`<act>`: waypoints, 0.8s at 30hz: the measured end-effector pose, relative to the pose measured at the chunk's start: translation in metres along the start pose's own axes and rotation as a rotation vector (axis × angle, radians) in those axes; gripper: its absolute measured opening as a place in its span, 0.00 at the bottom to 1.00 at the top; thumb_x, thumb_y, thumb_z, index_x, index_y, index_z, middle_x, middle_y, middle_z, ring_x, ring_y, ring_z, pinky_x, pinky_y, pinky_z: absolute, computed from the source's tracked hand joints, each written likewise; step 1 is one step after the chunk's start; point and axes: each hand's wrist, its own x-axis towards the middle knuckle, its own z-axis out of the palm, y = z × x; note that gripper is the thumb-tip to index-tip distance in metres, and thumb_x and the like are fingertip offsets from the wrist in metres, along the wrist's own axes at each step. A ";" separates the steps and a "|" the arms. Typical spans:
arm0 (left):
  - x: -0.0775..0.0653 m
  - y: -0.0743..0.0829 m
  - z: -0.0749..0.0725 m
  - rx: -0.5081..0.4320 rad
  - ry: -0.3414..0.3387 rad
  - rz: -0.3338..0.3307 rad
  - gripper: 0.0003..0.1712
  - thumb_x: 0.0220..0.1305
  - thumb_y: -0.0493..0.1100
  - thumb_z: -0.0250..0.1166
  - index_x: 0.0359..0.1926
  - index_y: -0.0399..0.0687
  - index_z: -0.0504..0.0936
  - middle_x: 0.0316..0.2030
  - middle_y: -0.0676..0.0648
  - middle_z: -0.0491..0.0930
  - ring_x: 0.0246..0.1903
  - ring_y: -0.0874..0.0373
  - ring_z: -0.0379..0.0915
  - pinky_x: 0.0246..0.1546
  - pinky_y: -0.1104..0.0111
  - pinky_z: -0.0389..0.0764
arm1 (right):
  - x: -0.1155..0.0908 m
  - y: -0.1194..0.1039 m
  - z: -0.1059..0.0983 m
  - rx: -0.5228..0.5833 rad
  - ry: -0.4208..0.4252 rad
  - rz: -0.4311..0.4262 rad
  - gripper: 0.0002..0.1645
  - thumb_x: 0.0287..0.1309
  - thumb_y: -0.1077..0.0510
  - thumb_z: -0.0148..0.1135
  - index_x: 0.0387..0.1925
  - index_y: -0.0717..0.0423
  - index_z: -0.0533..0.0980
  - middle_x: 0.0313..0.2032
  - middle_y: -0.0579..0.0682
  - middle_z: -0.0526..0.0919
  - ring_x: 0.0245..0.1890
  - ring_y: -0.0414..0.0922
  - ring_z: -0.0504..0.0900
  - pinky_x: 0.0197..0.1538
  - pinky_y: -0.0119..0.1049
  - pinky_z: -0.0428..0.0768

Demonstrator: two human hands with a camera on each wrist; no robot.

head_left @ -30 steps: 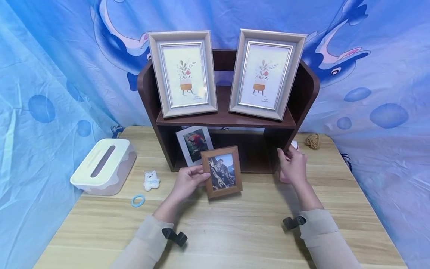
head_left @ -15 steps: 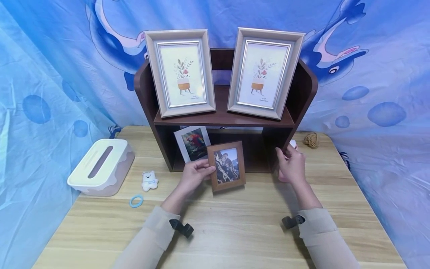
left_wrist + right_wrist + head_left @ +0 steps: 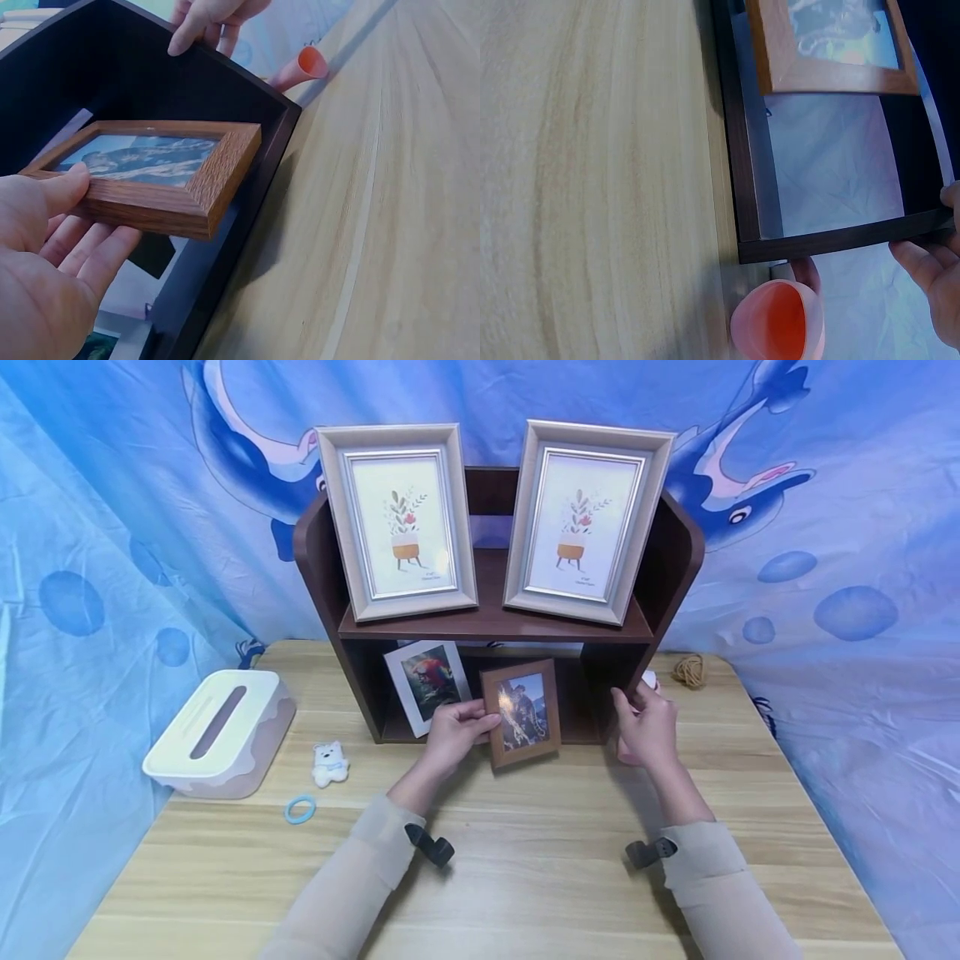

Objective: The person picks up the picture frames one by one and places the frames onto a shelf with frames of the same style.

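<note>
My left hand (image 3: 453, 731) pinches a brown wooden picture frame (image 3: 522, 714) by its left side, thumb on the front and fingers behind. The frame, with a photo of a spotted cat on rocks, is held tilted before the lower opening of a dark brown two-tier shelf (image 3: 495, 625). In the left wrist view, the picture frame (image 3: 150, 199) is off the table. My right hand (image 3: 651, 727) grips the front edge of the shelf's right side panel (image 3: 840, 238), thumb on the inner face. A white picture frame (image 3: 397, 681) with a red parrot leans inside the lower tier, at the left.
Two large beige picture frames (image 3: 348, 527) stand on the upper tier. A pink hollow cup-like object (image 3: 780, 322) lies beside the shelf's right side, near a twine bundle (image 3: 689, 671). At left are a tissue box (image 3: 225, 727), a white bear figure (image 3: 330, 764) and a blue ring (image 3: 300, 810).
My left hand has carried the brown picture frame rightward and up, closer to the lower opening. My right hand keeps its grip on the side panel. The head view has shifted slightly.
</note>
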 end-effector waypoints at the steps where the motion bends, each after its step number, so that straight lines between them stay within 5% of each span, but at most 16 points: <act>1: 0.002 -0.001 0.002 0.004 0.004 0.007 0.19 0.60 0.30 0.72 0.52 0.28 0.83 0.36 0.41 0.86 0.32 0.59 0.86 0.37 0.62 0.88 | 0.000 0.000 0.000 0.003 0.000 0.000 0.06 0.61 0.69 0.67 0.38 0.72 0.81 0.37 0.67 0.87 0.38 0.63 0.88 0.40 0.44 0.84; 13: 0.020 -0.017 0.020 -0.015 0.077 -0.022 0.17 0.57 0.30 0.74 0.49 0.29 0.85 0.34 0.42 0.86 0.31 0.58 0.86 0.36 0.63 0.88 | -0.001 -0.001 0.000 0.015 -0.003 0.019 0.05 0.62 0.68 0.67 0.37 0.70 0.82 0.37 0.67 0.87 0.39 0.63 0.88 0.41 0.25 0.82; 19: 0.026 -0.021 0.028 -0.016 0.086 -0.012 0.16 0.58 0.32 0.74 0.47 0.30 0.85 0.36 0.40 0.87 0.33 0.57 0.86 0.36 0.63 0.88 | -0.001 0.001 0.001 0.010 -0.001 0.013 0.05 0.61 0.68 0.67 0.37 0.71 0.81 0.36 0.68 0.87 0.38 0.63 0.88 0.40 0.42 0.84; 24: 0.034 -0.023 0.031 -0.012 0.093 0.007 0.15 0.59 0.32 0.73 0.47 0.30 0.85 0.37 0.40 0.86 0.33 0.59 0.85 0.37 0.64 0.88 | 0.000 0.002 0.002 0.005 0.001 0.005 0.06 0.62 0.68 0.67 0.37 0.70 0.81 0.36 0.68 0.87 0.38 0.63 0.88 0.40 0.46 0.84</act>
